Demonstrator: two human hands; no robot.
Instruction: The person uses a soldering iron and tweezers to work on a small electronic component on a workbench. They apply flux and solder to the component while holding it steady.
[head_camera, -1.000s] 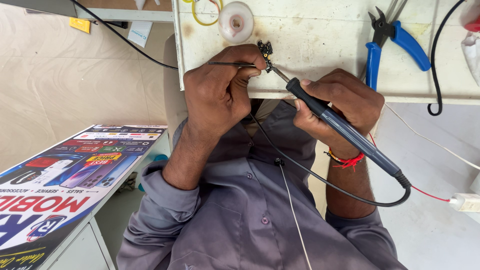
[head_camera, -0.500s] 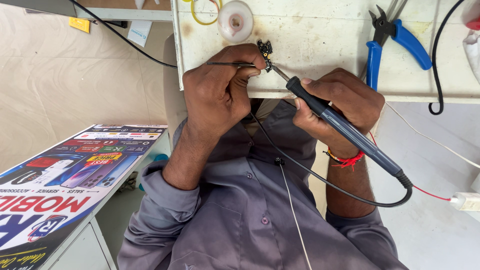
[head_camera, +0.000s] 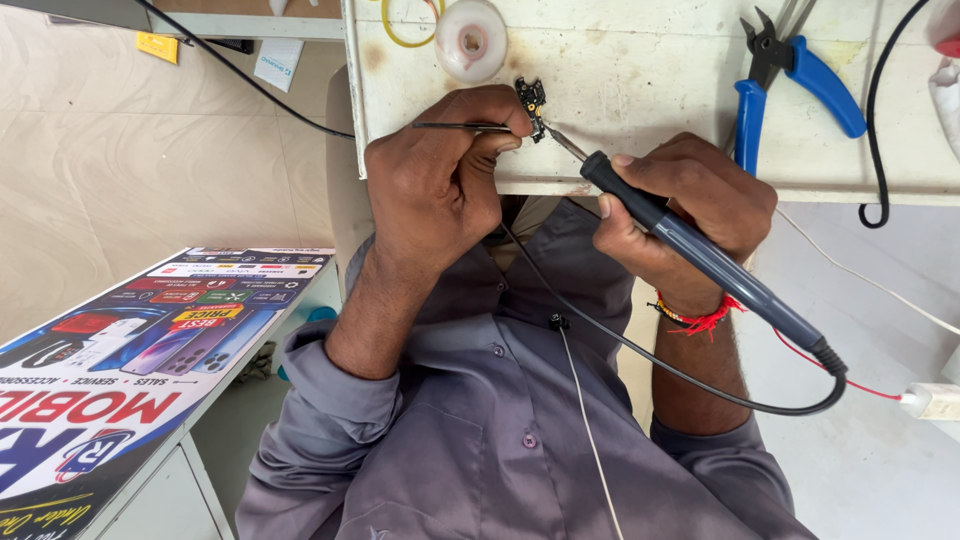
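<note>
White bench (head_camera: 640, 70) — colourful poster (head_camera: 120, 370) (lower left)

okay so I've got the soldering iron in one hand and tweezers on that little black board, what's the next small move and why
Probably ease the soldering iron tip the last bit onto the small black board. The right hand aims the tip just beside the board's lower edge, though whether it touches is unclear. The left hand pins the board on the white bench with the tweezers, so it looks steadied.
</note>
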